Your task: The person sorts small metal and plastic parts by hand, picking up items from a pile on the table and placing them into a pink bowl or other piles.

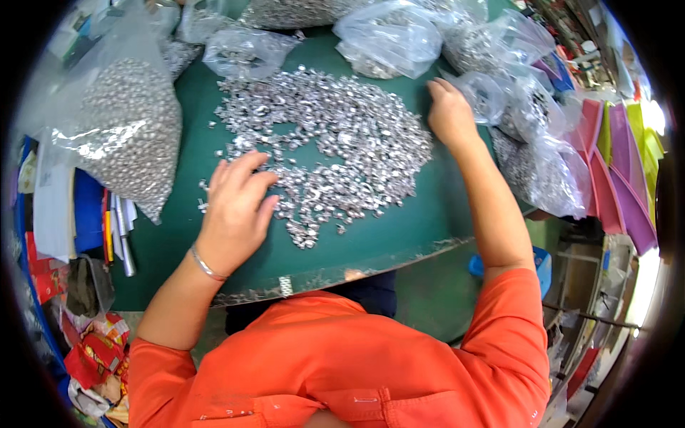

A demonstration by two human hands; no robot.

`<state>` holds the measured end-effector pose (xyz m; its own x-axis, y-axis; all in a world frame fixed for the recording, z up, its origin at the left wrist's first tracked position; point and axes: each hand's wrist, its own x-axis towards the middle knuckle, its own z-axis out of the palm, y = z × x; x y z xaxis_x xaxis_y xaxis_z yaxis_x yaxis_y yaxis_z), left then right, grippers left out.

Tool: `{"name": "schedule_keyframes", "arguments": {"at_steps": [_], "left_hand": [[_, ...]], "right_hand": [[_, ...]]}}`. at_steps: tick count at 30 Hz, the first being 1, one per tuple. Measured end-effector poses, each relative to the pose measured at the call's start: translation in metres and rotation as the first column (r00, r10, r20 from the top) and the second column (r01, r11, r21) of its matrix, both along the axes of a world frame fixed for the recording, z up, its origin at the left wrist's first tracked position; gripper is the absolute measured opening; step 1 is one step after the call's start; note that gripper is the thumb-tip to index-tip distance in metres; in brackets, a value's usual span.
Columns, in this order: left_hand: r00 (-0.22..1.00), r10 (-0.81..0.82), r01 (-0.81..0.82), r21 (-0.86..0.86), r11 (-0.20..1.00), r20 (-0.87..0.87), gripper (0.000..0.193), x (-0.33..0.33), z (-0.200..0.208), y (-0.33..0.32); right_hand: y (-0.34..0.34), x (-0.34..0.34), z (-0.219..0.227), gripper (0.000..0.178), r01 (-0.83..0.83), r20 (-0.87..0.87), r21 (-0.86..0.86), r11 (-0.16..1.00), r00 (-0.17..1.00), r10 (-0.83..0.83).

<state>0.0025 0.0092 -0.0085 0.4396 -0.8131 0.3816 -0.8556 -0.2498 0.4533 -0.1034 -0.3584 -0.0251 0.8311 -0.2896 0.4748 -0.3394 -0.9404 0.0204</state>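
Observation:
A wide heap of small shiny silver metal pieces (pixel 364 132) is spread over the green tabletop (pixel 439 207). My left hand (pixel 239 203) is at the heap's left edge, its fingers apart and reaching over some loose pieces; nothing shows in its grasp. Beyond the heap's right side, my right hand (pixel 451 113) has its fingers curled together beside a clear plastic bag (pixel 479 96). Whatever those fingertips hold, if anything, is hidden.
A large clear bag of silver beads (pixel 128 121) stands on the left. More filled bags (pixel 389 39) line the far side, and others (pixel 542 167) crowd the right. Pens (pixel 121 232) lie at the left edge. Pink and purple bins (pixel 614 171) stand off to the right.

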Motion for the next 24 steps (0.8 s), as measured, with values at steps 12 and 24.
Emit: {"name": "schedule_keyframes", "arguments": {"at_steps": [12, 24], "left_hand": [[0.992, -0.119, 0.12, 0.024, 0.992, -0.051, 0.031, -0.006, 0.001, -0.004], [0.998, -0.059, 0.056, -0.067, 0.996, -0.035, 0.014, -0.007, -0.004, -0.01]], "right_hand": [[0.094, -0.02, 0.029, 0.013, -0.293, 0.168, 0.491, 0.82, 0.956, 0.242], [0.157, -0.013, 0.036, 0.013, -0.477, 0.005, 0.553, 0.684, 0.822, 0.569]]}}
